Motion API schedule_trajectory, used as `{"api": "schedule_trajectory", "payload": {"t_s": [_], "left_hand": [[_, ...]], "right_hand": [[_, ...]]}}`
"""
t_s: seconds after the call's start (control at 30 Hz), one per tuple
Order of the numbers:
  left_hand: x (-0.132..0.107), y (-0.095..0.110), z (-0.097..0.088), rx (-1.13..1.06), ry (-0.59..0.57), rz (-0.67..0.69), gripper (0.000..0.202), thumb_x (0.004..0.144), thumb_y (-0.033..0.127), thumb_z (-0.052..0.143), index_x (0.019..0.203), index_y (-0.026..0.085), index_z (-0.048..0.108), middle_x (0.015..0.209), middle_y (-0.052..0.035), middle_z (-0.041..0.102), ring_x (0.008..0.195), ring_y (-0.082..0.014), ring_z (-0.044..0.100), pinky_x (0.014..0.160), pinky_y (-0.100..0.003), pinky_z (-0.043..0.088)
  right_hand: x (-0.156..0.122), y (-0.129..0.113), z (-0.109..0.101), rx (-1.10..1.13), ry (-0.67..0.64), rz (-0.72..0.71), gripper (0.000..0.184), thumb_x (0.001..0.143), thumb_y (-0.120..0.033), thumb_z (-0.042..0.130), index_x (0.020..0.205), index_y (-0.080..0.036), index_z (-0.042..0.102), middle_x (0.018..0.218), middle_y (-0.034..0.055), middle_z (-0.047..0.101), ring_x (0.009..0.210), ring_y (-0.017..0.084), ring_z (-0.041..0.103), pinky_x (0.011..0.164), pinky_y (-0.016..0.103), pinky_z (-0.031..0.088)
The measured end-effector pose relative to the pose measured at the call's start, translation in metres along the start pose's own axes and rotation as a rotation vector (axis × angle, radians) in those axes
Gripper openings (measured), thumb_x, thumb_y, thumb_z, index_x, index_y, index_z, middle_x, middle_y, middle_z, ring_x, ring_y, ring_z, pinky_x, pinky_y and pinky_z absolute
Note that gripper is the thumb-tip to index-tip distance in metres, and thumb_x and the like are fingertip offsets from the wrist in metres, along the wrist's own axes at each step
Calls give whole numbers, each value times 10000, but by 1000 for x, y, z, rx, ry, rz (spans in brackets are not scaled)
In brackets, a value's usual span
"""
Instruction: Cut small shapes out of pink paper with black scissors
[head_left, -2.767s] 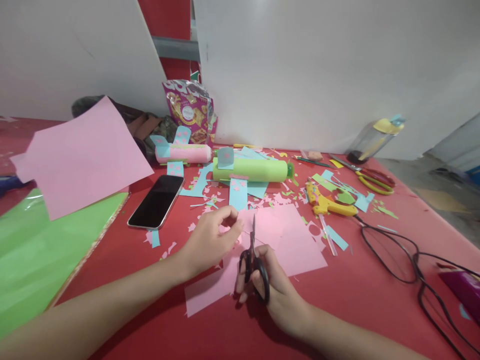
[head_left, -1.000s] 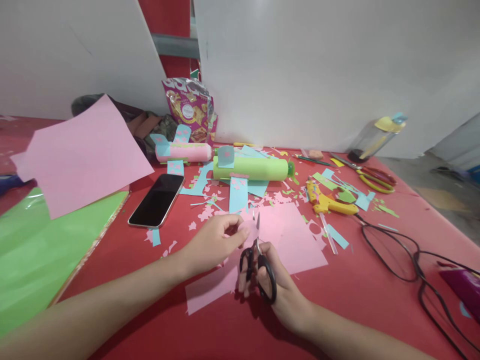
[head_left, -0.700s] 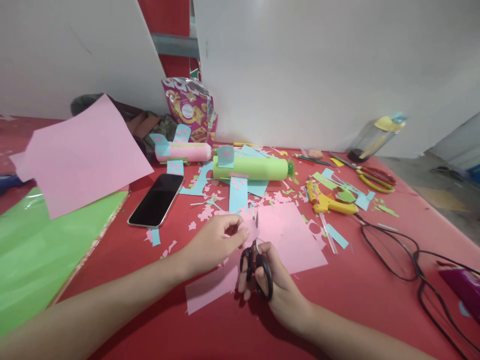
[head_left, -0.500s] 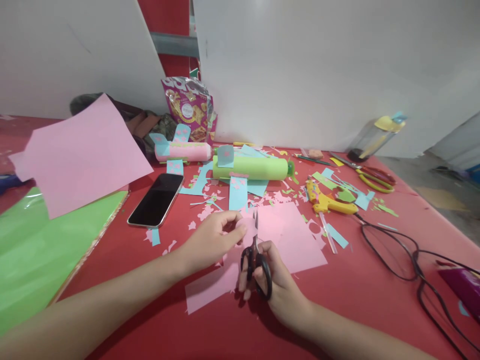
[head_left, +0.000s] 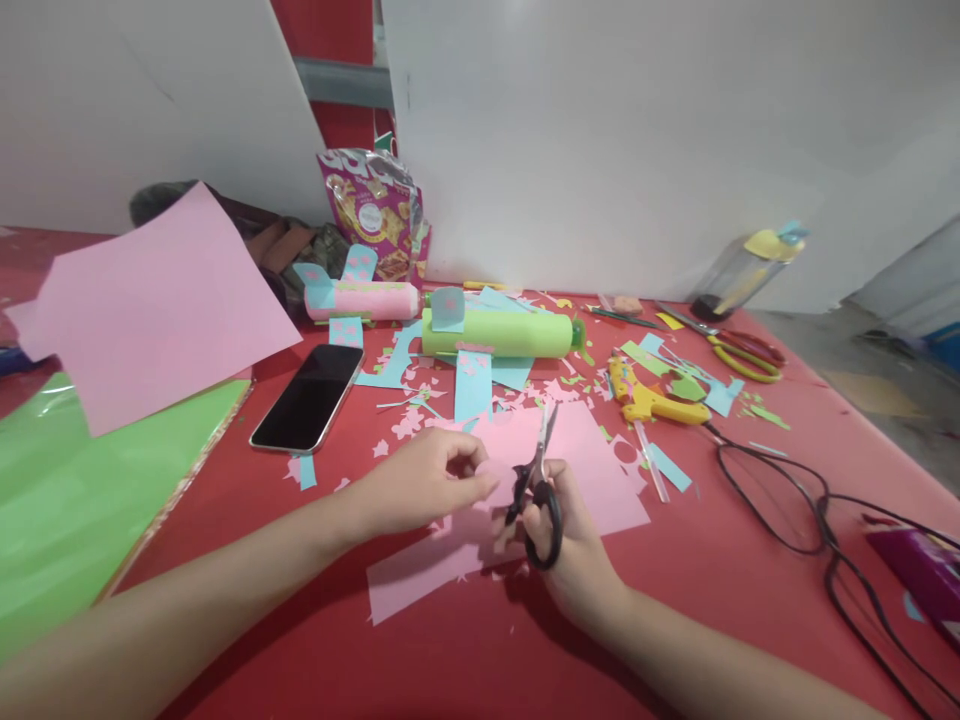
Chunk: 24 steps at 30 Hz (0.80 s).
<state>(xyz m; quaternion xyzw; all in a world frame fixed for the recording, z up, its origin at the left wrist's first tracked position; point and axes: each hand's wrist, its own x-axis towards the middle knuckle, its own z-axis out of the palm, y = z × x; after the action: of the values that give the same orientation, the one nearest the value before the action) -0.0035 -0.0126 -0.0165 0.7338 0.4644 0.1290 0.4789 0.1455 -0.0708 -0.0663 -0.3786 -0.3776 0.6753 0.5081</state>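
a person's left hand [head_left: 420, 485] rests over the pink sheet [head_left: 592, 470] on a red table [head_left: 450, 660], thumb and forefinger pressed together at the tips. whether a scrap sits between them is too small to tell. the right hand [head_left: 574, 560] is clamped through the black loops of the scissors [head_left: 534, 478], just beside the left fingertips. the blades are nearly together and tilted up and to the right above the sheet. the sheet lies flat under both hands, its near corner jutting toward the person. around it are pink and blue scraps [head_left: 409, 420], a phone [head_left: 309, 398] to the left, a green tube [head_left: 499, 333] beyond, and a glue gun [head_left: 652, 400] with its cable [head_left: 780, 500] to the right. small cutting of this kind looks best done in short bites near the pivot of the blades, not at the tips. it would help to turn the paper into the scissors rather than twist the wrist, and to keep the pinching fingers on the far side of the cut line — close enough to steady the paper, clear of the edge.
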Motion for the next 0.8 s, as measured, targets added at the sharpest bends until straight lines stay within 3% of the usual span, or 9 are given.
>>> {"api": "schedule_trajectory", "payload": {"t_s": [0.13, 0.23, 0.43, 0.63, 0.8], "left_hand": [[-2, 1, 0, 62, -214, 3, 242, 728, 311, 440, 538, 163, 421, 516, 39, 446, 493, -95, 463, 466, -193, 322], [-3, 3, 0, 37, -256, -3, 241, 744, 332, 429, 576, 163, 471, 513, 35, 481, 482, -94, 465, 461, -188, 325], [-1, 4, 4, -43, -42, 14, 154, 730, 255, 453, 615, 167, 504, 616, 19, 527, 565, -100, 469, 512, -194, 361], [-1, 1, 9, -20, -54, 28, 230, 752, 303, 446, 571, 165, 476, 575, 21, 508, 550, -110, 468, 519, -225, 359], [-2, 0, 2, -217, 140, -9, 221, 784, 334, 425, 633, 173, 424, 581, 43, 467, 503, -90, 472, 516, -225, 390]], "right_hand": [[3, -2, 0, -85, 141, -52, 358, 651, -246, 676, 751, -230, 333, 676, -78, 492, 536, 62, 482, 493, 175, 396], [4, -3, 1, -156, 143, -85, 346, 636, -199, 664, 742, -225, 335, 719, -61, 489, 586, 74, 463, 527, 186, 392], [3, -5, 2, -189, 158, -86, 316, 657, -179, 628, 751, -230, 330, 742, -58, 454, 554, 65, 422, 491, 183, 360], [3, -7, 2, -194, 186, -62, 332, 661, -245, 647, 752, -232, 329, 707, -69, 440, 513, 59, 445, 460, 184, 372], [-1, -4, 1, -88, 17, 14, 347, 700, -346, 625, 756, -237, 301, 699, -62, 452, 540, 88, 515, 518, 247, 429]]}}
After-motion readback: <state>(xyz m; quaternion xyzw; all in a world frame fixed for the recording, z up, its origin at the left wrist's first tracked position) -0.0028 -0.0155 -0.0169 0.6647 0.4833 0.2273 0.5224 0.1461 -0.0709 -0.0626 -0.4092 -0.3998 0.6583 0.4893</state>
